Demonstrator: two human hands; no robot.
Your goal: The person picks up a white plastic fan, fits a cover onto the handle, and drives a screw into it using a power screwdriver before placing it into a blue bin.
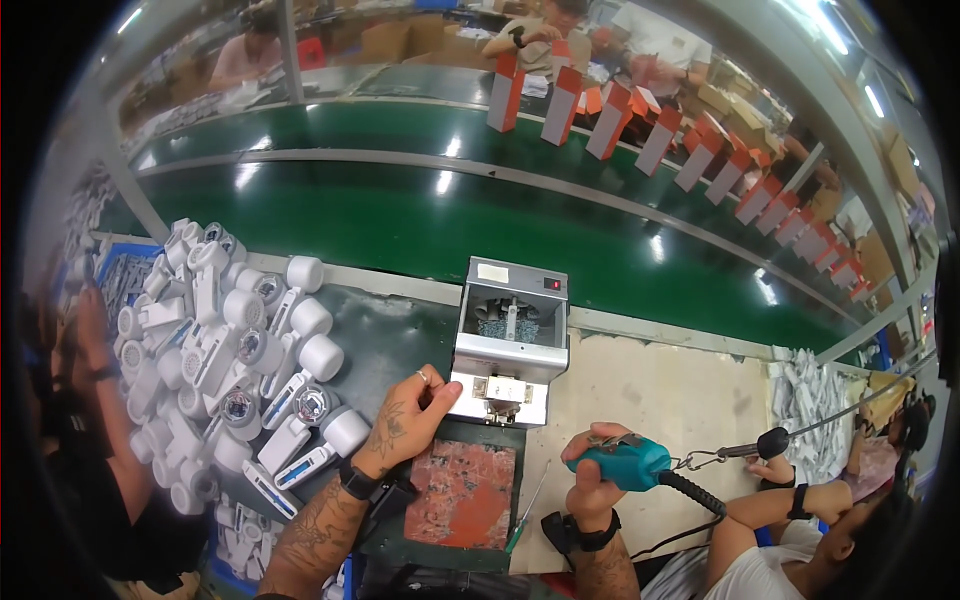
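My right hand (pixel 597 480) is wrapped round a teal electric screwdriver (pixel 630 462), held tilted over the beige bench sheet. A black coiled cord and a metal hook join its right end; my fingers hide its tip. My left hand (pixel 405 425), tattooed and with a ring, holds nothing that I can see. Its thumb reaches the left edge of a grey screw feeder (pixel 512 345), while some fingertips are hidden. Small screws (pixel 508 328) lie inside the feeder's tray. In front of the feeder is a worn red mat (pixel 460 495), with a thin screwdriver (pixel 528 515) beside it.
A large heap of white plastic housings (pixel 240 350) covers the bench at left. Beyond the bench runs a green conveyor (pixel 380 215), with orange-and-white boxes (pixel 610 122) along its far side. White parts (pixel 810 400) lie at right. Co-workers sit left, right and across; a suspension cable (pixel 850 408) crosses at right.
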